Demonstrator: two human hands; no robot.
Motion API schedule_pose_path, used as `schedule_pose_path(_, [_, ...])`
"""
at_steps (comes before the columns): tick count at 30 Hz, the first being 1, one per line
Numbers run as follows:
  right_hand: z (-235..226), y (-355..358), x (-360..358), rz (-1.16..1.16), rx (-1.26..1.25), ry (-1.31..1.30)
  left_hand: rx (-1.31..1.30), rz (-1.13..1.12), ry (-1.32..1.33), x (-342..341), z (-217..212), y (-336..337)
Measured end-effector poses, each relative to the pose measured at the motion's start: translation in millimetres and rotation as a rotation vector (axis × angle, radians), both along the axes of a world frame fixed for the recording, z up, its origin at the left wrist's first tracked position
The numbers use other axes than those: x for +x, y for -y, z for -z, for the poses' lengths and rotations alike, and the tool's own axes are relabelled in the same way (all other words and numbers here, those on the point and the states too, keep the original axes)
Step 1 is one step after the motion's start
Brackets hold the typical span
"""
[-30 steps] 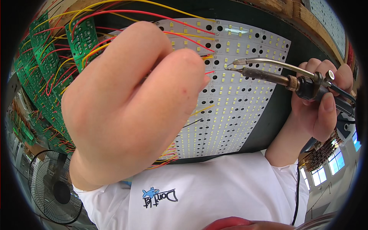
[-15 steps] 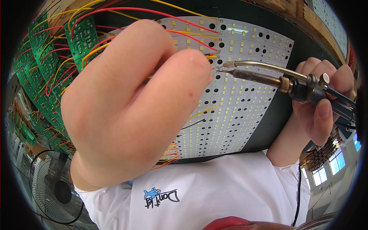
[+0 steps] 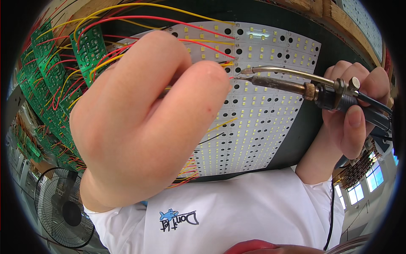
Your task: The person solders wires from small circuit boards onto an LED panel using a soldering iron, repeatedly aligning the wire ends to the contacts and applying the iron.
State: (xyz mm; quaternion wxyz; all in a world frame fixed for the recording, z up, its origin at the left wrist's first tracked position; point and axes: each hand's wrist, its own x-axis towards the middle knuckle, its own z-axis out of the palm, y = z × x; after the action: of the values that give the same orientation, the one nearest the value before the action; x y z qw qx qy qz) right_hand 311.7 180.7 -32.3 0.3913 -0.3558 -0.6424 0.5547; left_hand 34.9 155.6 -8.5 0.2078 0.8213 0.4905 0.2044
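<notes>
My left hand (image 3: 144, 114) is curled, its thumb and finger closed on a thin red wire (image 3: 231, 78) whose end just shows past the fingertips. In my right hand (image 3: 355, 97) is a soldering iron (image 3: 287, 86) with a curved metal feed tube (image 3: 292, 73) clamped along it. The iron's tip meets the red wire's end at a seam on a white LED panel (image 3: 253, 120). Rows of small yellowish LEDs and black holes cover that panel. Red and yellow wires (image 3: 169, 19) run from its upper seam to green circuit boards (image 3: 89, 51). My left hand hides part of the panel.
A dark green work surface (image 3: 292, 144) lies under the panel, with a wooden edge (image 3: 315, 7) along the far side. More green boards with wires (image 3: 50, 122) crowd the left. A black fan (image 3: 67, 207) stands at lower left.
Panel, wires and boards have shifted slightly left and down in view. My left hand sits a little lower. The iron's tip stays at the wire's end.
</notes>
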Motion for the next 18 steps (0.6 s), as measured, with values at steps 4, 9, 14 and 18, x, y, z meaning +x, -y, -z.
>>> schedule_pose_path(4, [0.2, -1.7, 1.2, -0.005, -0.008, -0.002, 0.016, 0.002, -0.009, -0.4, -0.1, -0.1])
schedule_pose_path(9, [0.9, -3.1, 1.2, -0.039, -0.001, -0.018, 0.034, 0.005, -0.035, -0.7, -0.6, -0.9])
schedule_pose_path(14, [3.5, -1.1, 8.2, 0.006, -0.008, -0.026, 0.045, -0.001, -0.043, 0.2, -0.9, 0.2])
schedule_pose_path(18, [4.2, -6.0, 19.8, 0.030, -0.149, -0.197, 0.038, -0.001, -0.041, -0.4, -0.5, 0.9])
